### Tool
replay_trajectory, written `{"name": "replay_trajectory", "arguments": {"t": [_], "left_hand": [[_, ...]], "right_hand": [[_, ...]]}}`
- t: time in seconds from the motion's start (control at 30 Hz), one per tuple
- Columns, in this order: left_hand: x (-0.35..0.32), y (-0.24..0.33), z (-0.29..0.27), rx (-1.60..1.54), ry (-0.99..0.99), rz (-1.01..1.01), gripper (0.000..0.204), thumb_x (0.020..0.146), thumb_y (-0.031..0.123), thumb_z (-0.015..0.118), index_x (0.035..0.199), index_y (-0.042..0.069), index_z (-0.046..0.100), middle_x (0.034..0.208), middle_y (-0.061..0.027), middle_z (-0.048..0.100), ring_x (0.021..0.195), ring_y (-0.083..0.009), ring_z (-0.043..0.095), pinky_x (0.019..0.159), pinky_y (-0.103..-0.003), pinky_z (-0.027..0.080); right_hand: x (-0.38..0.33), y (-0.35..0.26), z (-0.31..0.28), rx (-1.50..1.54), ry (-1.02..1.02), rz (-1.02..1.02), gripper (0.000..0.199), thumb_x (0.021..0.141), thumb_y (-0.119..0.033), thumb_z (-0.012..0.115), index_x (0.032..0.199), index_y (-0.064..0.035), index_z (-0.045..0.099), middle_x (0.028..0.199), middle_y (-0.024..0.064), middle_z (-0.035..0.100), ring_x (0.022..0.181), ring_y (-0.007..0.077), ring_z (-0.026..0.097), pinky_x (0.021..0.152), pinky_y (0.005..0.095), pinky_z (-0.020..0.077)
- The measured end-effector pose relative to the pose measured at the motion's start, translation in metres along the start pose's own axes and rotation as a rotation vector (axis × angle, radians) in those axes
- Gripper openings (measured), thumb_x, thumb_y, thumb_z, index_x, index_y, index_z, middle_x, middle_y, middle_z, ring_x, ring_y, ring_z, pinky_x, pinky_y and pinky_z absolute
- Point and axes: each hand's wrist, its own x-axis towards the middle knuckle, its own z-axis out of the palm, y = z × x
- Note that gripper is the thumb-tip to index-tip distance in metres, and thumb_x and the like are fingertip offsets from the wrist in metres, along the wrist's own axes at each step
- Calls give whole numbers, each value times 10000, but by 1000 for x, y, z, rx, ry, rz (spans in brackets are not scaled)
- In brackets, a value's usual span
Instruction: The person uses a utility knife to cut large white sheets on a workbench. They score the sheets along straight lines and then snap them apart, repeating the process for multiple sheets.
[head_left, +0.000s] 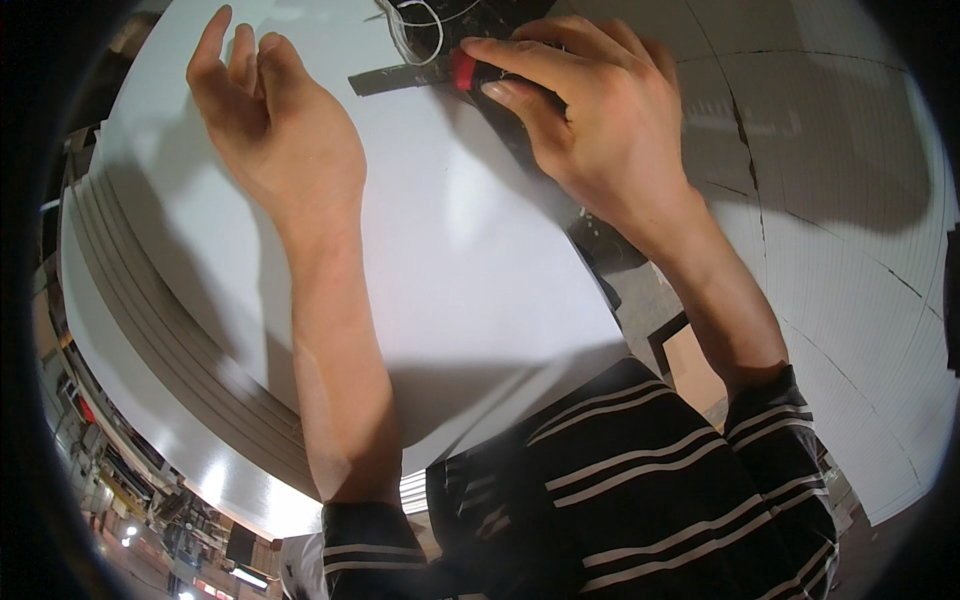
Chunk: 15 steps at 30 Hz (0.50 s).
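Note:
My right hand (600,110) is closed round the red-and-black handle of a flat file (395,80). Its dark, straight blade points left over a white panel (470,260), and the thumb and forefinger lie along the handle near its red collar. To the left, my left hand (285,125) is held over the same panel with nothing in it, its fingers apart and partly bent. Whether that hand touches the surface I cannot tell. A loose loop of thin white cord (418,40) lies just beyond the file.
More panels with pale edges (170,310) are stacked under the white one, on the left. A large stack of boards (830,220) stands on the right, its edges showing as fine lines with dark cracks. Between the stacks a dark gap (600,245) shows the floor.

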Motion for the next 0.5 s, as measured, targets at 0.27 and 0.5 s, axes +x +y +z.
{"name": "replay_trajectory", "arguments": {"t": [0.27, 0.5], "left_hand": [[-3, 6, 2, -3, 8, -79, 465, 1005, 159, 514, 1458, 57, 491, 1433, -294, 552, 1366, -307, 520, 1165, -414, 349], [-5, 12, 5, -16, -4, -109, 470, 1008, 132, 499, 1472, 63, 476, 1452, -289, 542, 1365, -313, 516, 1167, -413, 347]], "right_hand": [[9, -14, 2, 39, 8, 109, 260, 919, -213, 715, 1170, -173, 773, 1027, 49, 717, 938, 270, 636, 844, 460, 458], [11, -20, 13, 26, 90, 195, 263, 896, -212, 731, 1154, -215, 783, 1040, 33, 724, 965, 269, 650, 869, 453, 469]]}}
